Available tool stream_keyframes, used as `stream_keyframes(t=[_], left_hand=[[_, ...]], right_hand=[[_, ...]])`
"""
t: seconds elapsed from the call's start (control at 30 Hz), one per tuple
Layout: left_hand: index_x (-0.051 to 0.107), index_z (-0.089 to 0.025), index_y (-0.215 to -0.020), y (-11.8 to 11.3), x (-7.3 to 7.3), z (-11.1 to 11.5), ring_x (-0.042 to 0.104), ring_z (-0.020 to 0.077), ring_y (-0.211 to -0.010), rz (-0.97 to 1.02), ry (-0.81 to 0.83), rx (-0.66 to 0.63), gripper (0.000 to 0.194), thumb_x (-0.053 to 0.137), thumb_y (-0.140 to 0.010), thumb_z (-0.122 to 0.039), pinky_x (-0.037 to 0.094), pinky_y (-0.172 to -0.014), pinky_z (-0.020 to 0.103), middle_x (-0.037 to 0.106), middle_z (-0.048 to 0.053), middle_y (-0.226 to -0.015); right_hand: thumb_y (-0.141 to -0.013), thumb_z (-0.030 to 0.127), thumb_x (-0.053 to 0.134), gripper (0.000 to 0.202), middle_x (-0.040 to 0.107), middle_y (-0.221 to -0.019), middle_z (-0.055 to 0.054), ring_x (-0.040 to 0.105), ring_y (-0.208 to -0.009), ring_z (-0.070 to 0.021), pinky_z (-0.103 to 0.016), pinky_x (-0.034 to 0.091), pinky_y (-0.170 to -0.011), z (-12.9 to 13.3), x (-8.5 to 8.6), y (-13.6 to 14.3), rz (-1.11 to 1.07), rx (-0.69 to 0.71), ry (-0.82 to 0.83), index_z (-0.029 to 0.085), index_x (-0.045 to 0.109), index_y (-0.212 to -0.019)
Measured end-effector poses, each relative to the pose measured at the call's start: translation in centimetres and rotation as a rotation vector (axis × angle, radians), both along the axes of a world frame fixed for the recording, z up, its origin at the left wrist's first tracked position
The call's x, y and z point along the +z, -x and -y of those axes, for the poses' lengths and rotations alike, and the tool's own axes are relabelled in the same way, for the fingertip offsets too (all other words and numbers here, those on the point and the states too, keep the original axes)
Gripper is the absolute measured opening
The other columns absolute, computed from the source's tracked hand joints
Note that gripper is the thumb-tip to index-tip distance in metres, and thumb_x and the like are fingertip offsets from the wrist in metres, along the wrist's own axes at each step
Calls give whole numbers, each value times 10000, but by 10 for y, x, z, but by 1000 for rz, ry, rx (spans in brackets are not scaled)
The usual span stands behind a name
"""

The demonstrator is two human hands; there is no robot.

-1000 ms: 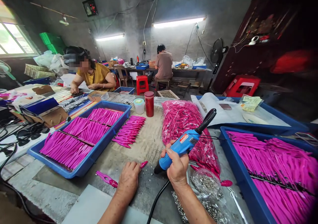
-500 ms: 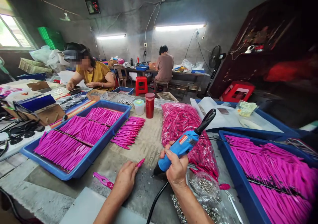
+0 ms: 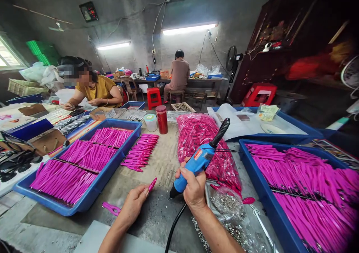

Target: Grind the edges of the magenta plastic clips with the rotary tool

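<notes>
My left hand [image 3: 134, 203] is closed, its fingers pinching a small pink pointed plastic piece [image 3: 152, 184]; most of the piece is hidden by the fingers. My right hand [image 3: 194, 187] wraps round a blue electric screwdriver [image 3: 196, 162], which is tilted with its black nose down near the tabletop. Small metal bits [image 3: 159, 199] are scattered on the table around that nose. A pink piece with an open slot [image 3: 111, 209] lies to the left of my left hand. A row of pink pieces [image 3: 141, 152] is laid out farther back.
Blue trays packed with pink pieces stand at left [image 3: 134, 136] and right [image 3: 254, 193]. A clear bag of pink parts [image 3: 196, 133] and a bag of small metal parts [image 3: 228, 202] lie beyond and beside my right hand. A red jar [image 3: 162, 120] stands at the back. Two people sit farther off.
My view has turned slightly right. The pink piece in my left hand now points more upward, and the hand sits a little farther from the screwdriver nose. My right hand keeps its hold.
</notes>
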State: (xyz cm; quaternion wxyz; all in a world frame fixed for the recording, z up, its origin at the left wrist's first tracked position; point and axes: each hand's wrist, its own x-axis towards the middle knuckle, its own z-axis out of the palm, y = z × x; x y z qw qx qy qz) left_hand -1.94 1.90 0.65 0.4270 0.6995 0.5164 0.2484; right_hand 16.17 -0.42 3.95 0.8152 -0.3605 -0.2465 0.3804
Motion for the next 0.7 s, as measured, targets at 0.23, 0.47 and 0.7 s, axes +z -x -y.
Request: stream_keyframes(t=[0.23,0.47,0.7], left_hand=[[634,-190,-749,0,-15,6,568,163,-671,-196,-321,28,350,369,-832,-404,445,-634,257,620,24,-703],[629,-201,-755,-8,-38,16,560,165,-656,-623,-804,-1,266,393,-873,-234,429,-595,258,598,24,-681],[605,-203,-705,-13,-40,19,526,155,-661,-725,-776,3,219,442,-846,-164,387,-609,258,588,9,-693]], right_hand=[[-570,317,671,331,544,-600,35,503,-422,-126,-255,391,-420,-1,3,1,-9,-8,24,173,509,-821],[-575,316,660,318,536,-586,36,498,-419,-127,-258,393,-424,-10,7,10,36,26,6,175,509,-817],[-569,320,650,342,524,-568,39,490,-414,-130,-259,387,-420,-22,14,30,141,77,22,181,496,-841]])
